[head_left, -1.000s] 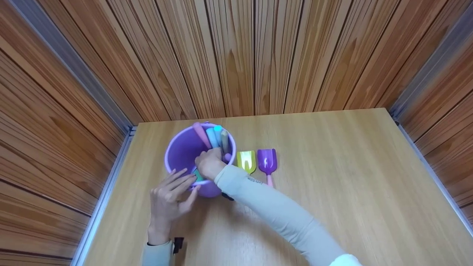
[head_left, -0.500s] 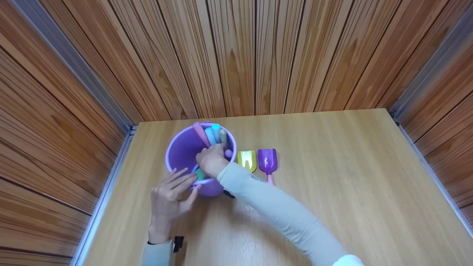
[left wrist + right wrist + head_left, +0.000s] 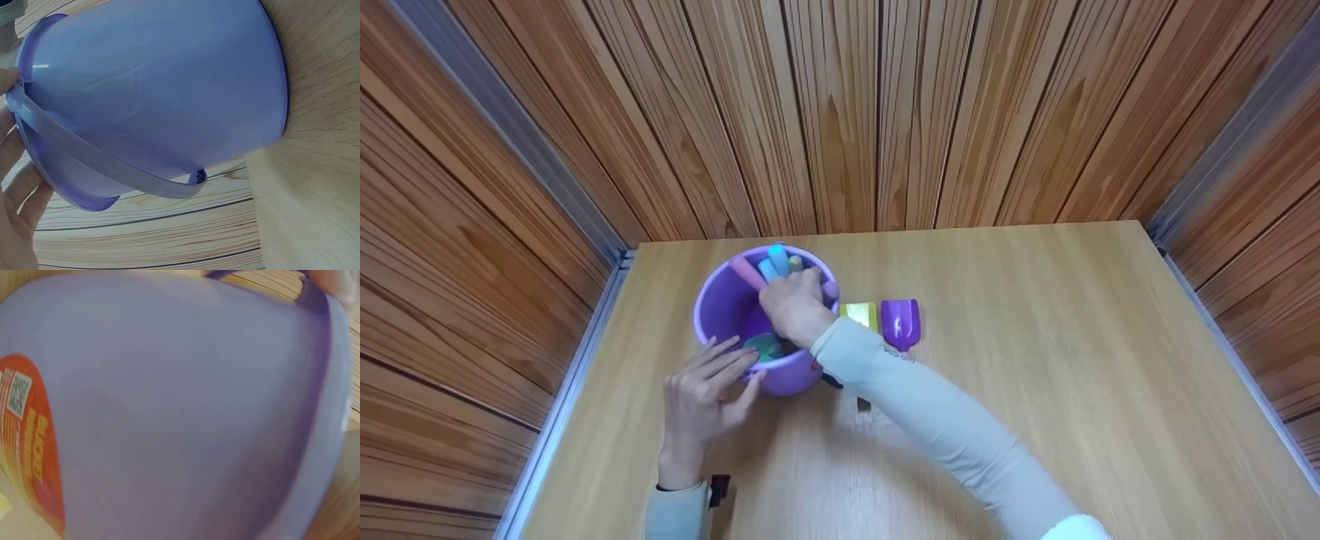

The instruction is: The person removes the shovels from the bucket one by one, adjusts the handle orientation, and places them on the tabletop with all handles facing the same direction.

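Note:
A purple bucket [image 3: 720, 300] stands at the left of the table, its swing handle [image 3: 101, 160] hanging outside. My left hand [image 3: 701, 397] holds the rim on the near left side, thumb outside and fingers over the edge. Deep in the bucket is my right hand [image 3: 795, 304], knuckles up, its fingers hidden below. Right by those knuckles a pink handle [image 3: 748, 272], two light-blue handles [image 3: 778, 259] and an olive handle [image 3: 796, 263] lean on the far wall. I cannot tell what the right fingers hold. A green piece [image 3: 765, 346] lies inside by the near wall.
Right of the bucket, a yellow toy shovel [image 3: 860, 315] and a purple toy shovel [image 3: 901, 324] lie on the wooden table [image 3: 1035, 337]. The right sleeve [image 3: 937, 412] crosses over their lower ends. Wood-panelled walls [image 3: 847, 112] enclose the table at the back and sides.
My right hand has moved up and slightly right inside the bucket. The pink, blue and olive handles have shifted left. More of the green piece shows. My left hand stays at the rim.

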The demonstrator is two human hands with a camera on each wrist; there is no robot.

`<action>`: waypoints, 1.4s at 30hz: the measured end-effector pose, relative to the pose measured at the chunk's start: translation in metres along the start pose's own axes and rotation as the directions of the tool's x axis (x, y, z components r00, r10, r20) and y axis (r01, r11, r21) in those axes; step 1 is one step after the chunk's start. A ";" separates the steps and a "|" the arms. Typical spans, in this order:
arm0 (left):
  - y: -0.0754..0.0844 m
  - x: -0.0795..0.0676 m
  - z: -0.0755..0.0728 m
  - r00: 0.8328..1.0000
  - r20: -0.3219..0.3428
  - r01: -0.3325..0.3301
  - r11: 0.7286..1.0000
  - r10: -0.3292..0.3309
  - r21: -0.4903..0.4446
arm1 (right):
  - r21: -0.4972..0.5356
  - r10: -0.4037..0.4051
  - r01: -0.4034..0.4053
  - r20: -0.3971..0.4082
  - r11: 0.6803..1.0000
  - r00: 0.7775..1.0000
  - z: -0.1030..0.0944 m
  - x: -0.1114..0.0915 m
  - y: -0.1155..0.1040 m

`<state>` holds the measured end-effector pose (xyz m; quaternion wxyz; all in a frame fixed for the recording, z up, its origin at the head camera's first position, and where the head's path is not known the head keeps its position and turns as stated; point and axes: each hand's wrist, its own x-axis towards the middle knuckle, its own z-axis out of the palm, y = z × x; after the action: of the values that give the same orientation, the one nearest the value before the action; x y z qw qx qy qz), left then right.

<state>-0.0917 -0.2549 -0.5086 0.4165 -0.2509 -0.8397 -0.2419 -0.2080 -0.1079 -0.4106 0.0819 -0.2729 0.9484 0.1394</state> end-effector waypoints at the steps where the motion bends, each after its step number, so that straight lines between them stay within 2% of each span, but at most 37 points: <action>1: 0.000 0.000 0.000 1.000 0.003 0.002 1.000 -0.002 -0.001 | 0.008 0.002 -0.002 -0.005 1.000 1.000 -0.001 -0.001 0.002; 9: -0.001 0.002 0.002 1.000 0.002 0.000 1.000 0.000 0.004 | 0.044 0.016 -0.017 0.007 0.999 1.000 -0.017 -0.010 0.022; 15: 0.000 0.004 0.003 1.000 0.021 0.022 1.000 -0.022 0.006 | 0.151 -0.013 0.009 0.026 0.989 1.000 -0.030 -0.019 0.043; 20: 0.001 0.004 0.003 0.999 0.020 0.025 1.000 -0.025 0.009 | 0.266 -0.042 0.037 0.012 0.963 0.999 -0.034 -0.027 0.066; 24: 0.002 0.003 0.002 0.999 0.020 0.028 1.000 -0.028 0.008 | 0.378 -0.071 0.062 0.008 0.924 0.997 -0.033 -0.032 0.087; 26: 0.002 0.002 0.002 0.999 0.022 0.030 0.999 -0.030 0.011 | 0.463 -0.076 0.052 0.033 0.885 0.997 -0.033 -0.035 0.097; 31: 0.002 0.001 0.002 0.999 0.017 0.029 0.999 -0.029 0.014 | 0.699 -0.091 -0.007 0.103 0.715 0.991 -0.024 -0.054 0.130; 33: 0.001 0.001 0.001 1.000 0.014 0.024 1.000 -0.025 0.012 | 0.758 -0.111 0.006 0.088 0.652 0.990 -0.015 -0.062 0.144; 36: 0.001 0.000 0.000 1.000 0.008 0.022 1.000 -0.022 0.003 | 0.808 -0.125 0.044 0.037 0.588 0.992 0.003 -0.069 0.161; 38: 0.001 0.000 0.000 1.000 0.004 0.021 1.000 -0.021 -0.003 | 0.841 -0.117 0.055 0.011 0.539 0.993 0.014 -0.074 0.169; 42: 0.001 -0.001 -0.001 1.000 -0.002 0.029 0.999 -0.029 -0.022 | 0.909 -0.070 0.040 -0.012 0.414 0.997 0.039 -0.084 0.180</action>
<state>-0.0899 -0.2552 -0.5090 0.4113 -0.2431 -0.8399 -0.2574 -0.2316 0.0923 -0.3885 0.2339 -0.2143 0.8626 -0.3941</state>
